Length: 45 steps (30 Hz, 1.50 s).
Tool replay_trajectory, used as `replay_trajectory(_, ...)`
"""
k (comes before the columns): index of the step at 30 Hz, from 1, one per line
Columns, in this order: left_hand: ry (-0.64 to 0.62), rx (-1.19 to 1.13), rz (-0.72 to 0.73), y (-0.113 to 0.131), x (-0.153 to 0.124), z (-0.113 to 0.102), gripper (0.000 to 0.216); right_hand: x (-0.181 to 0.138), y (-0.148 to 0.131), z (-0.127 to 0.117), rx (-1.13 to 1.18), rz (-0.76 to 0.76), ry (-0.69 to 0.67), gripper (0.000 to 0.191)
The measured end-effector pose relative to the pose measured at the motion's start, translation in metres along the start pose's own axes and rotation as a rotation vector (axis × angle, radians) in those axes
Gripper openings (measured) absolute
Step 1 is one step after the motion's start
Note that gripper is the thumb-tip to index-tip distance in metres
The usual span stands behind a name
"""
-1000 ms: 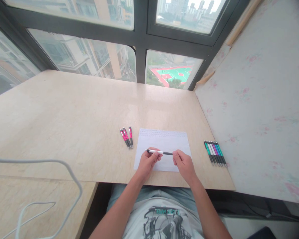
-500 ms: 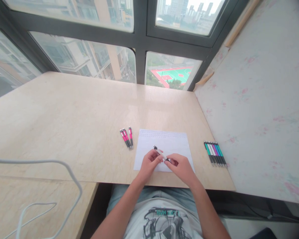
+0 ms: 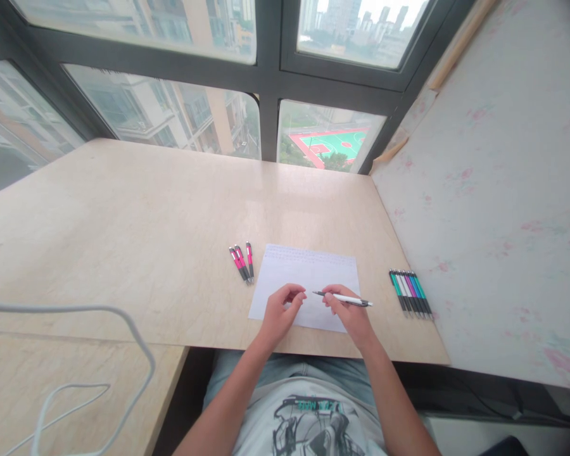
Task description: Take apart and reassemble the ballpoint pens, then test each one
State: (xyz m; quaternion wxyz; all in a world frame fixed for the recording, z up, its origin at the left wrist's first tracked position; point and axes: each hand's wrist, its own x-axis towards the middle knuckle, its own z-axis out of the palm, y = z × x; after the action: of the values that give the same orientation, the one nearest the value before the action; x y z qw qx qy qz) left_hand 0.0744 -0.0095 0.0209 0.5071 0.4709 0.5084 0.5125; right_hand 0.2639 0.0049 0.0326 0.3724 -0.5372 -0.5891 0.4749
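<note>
My right hand (image 3: 349,313) is closed around a white pen with a black grip (image 3: 344,298), held level with its tip pointing left over a white sheet of paper (image 3: 306,278). My left hand (image 3: 280,310) rests on the paper's left part with fingers curled loosely and nothing in them. A line of faint writing runs along the sheet's top edge.
Three pink-and-black pens (image 3: 242,261) lie left of the paper. A row of several pens in green, white, pink and blue (image 3: 410,291) lies to the right near the wall. A white cable (image 3: 90,354) loops over the beige desk (image 3: 123,221) at the lower left.
The pen went from both hands into my right hand alone and turned end for end, tip now pointing left. My left hand let go and dropped onto the paper.
</note>
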Motion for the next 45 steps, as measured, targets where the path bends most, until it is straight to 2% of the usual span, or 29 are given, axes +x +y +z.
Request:
replay_trajectory(4, -0.048, 0.095, 0.091, 0.009, -0.006, 0.013, 0.017, 0.000, 0.001, 0.006, -0.138, -0.074, 0.058, 0.025)
replay_trajectory(7, -0.085, 0.080, 0.122, 0.010, -0.009, 0.021, 0.019, 0.002, 0.000, 0.008, -0.140, -0.125, 0.121, 0.029)
replay_trajectory(9, -0.060, 0.090, 0.126, 0.008, -0.008, 0.019, 0.019, 0.004, 0.001, 0.007, -0.119, -0.122, 0.164, 0.032)
replay_trajectory(12, 0.013, 0.165, 0.124, 0.002, -0.002, 0.007, 0.015, 0.007, 0.003, 0.001, -0.010, -0.035, 0.202, 0.034)
replay_trajectory(17, 0.059, 0.287, 0.152, -0.005, 0.008, -0.011, 0.013, 0.006, 0.002, -0.006, 0.265, 0.060, 0.204, 0.085)
replay_trajectory(21, 0.013, 0.316, 0.165, -0.011, 0.008, -0.010, 0.013, 0.005, -0.001, -0.007, 0.345, 0.041, 0.181, 0.101)
replay_trajectory(24, -0.022, 0.376, 0.192, -0.014, 0.007, -0.007, 0.014, 0.006, 0.000, -0.007, 0.334, 0.037, 0.164, 0.095)
replay_trajectory(29, -0.004, 0.419, 0.221, -0.019, 0.007, -0.005, 0.015, 0.008, 0.004, -0.007, 0.346, 0.029, 0.249, 0.081)
replay_trajectory(35, 0.067, 0.508, 0.213, -0.022, 0.006, 0.002, 0.018, 0.009, 0.006, -0.009, 0.402, 0.060, 0.242, 0.086)
replay_trajectory(41, -0.047, 0.668, 0.279, -0.019, 0.006, -0.003, 0.021, 0.010, 0.009, -0.008, 0.405, 0.020, 0.317, 0.080)
replay_trajectory(45, -0.043, 0.884, 0.365, -0.017, 0.008, -0.013, 0.025, 0.011, 0.010, -0.006, 0.424, 0.023, 0.305, 0.087)
